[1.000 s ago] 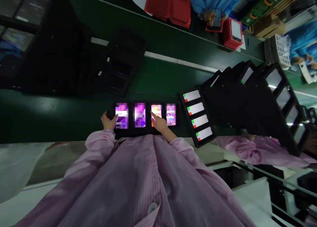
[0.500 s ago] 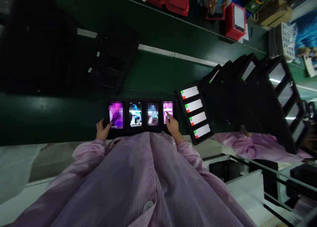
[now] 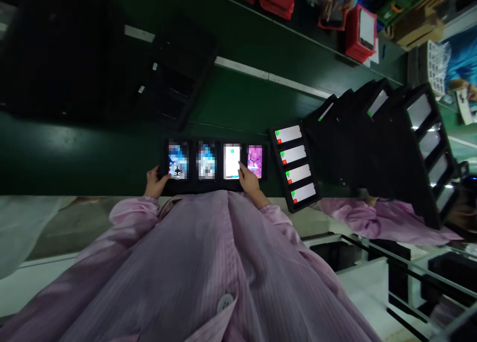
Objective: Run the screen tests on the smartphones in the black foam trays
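Note:
A black tray (image 3: 193,185) lies before me with several lit smartphones in a row. My left hand (image 3: 155,182) grips its left end, the thumb reaching over the lower edge of the leftmost phone (image 3: 178,155), whose screen shows app icons. My right hand (image 3: 250,179) points with its index finger at the lower right of a phone with a white screen (image 3: 231,159); its other fingers are partly curled and it holds nothing. Between these sits a phone with a blue-and-dark screen (image 3: 206,158). At the right end is a phone with a pink screen (image 3: 255,155).
Right of my tray, a second black tray (image 3: 292,164) holds phones with white screens and green and red marks. Beyond it lean stacked black trays (image 3: 421,148). More dark trays (image 3: 182,68) lie at left. Co-workers' hands (image 3: 330,9) are across the green table near red trays (image 3: 359,39).
My right index finger has moved left from the pink-screen phone to the neighbouring phone, now white. The leftmost phone's screen has changed from purple to app icons. My left hand stays at the tray's end.

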A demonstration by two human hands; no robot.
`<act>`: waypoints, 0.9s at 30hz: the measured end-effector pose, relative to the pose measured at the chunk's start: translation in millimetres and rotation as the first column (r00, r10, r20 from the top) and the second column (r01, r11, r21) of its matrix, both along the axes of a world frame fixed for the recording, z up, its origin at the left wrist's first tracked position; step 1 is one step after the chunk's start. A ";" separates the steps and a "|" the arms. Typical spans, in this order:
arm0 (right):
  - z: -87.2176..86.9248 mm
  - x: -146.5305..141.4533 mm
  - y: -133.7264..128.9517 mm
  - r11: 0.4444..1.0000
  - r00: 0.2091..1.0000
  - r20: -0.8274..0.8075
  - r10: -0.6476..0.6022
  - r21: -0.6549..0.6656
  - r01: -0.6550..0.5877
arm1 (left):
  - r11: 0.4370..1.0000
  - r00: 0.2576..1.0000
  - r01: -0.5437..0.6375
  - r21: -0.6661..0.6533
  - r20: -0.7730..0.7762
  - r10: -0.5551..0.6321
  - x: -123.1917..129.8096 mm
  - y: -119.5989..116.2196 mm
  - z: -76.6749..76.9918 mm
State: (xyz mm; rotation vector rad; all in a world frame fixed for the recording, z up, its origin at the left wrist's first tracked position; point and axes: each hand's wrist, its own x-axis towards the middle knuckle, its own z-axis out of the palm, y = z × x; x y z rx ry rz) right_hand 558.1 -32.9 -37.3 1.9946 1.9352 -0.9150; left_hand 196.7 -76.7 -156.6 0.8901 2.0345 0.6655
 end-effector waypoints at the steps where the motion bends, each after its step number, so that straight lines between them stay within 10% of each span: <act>1: -0.5 -5.9 -6.5 0.998 0.999 -0.009 0.050 -0.026 -0.050 | 0.999 0.999 -0.030 -0.019 0.023 0.030 0.6 0.5 0.0; 10: -1.1 -15.6 -32.1 0.968 0.976 0.069 0.209 -0.156 -0.196 | 0.996 0.989 -0.094 -0.015 0.114 0.095 8.1 4.9 3.9; 18: -5.4 -8.4 -7.0 1.000 0.990 0.136 0.026 0.003 -0.026 | 0.998 0.993 -0.069 -0.007 0.098 0.069 9.5 7.9 3.3; 27: -0.3 -54.4 -13.0 0.898 0.914 0.002 0.406 -0.184 -0.399 | 0.999 0.998 0.049 0.020 0.049 -0.050 5.1 2.3 -2.4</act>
